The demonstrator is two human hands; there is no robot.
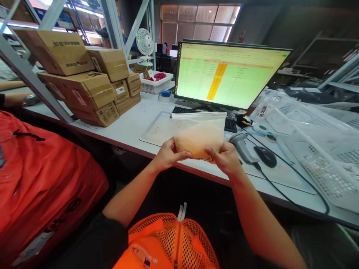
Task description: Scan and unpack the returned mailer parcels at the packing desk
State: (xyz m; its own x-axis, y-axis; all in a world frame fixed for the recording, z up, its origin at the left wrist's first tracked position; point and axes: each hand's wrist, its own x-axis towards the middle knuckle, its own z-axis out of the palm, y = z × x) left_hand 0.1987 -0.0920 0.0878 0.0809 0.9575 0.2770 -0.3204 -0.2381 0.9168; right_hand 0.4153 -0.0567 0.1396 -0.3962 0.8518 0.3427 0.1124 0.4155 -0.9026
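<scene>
Both my hands hold a frosted zip bag (200,130) in front of the keyboard, above the desk's front edge. Its white slider closure runs along the top, and something orange shows dimly through the lower part. My left hand (169,155) is closed on the lower left corner, thumb lying across the front. On the lower right, my right hand (224,157) grips the bag the same way. The fingers behind the bag are hidden. Close to my right hand a grey barcode scanner (243,147) lies on the desk, with a black mouse (265,156) beside it.
A monitor (230,74) showing a spreadsheet stands behind the keyboard (230,125). Stacked cardboard boxes (84,89) are at the left, near a white basket (157,85) and a small fan (144,43). White plastic baskets (322,157) crowd the right. A large red bag (45,179) bulges at the lower left.
</scene>
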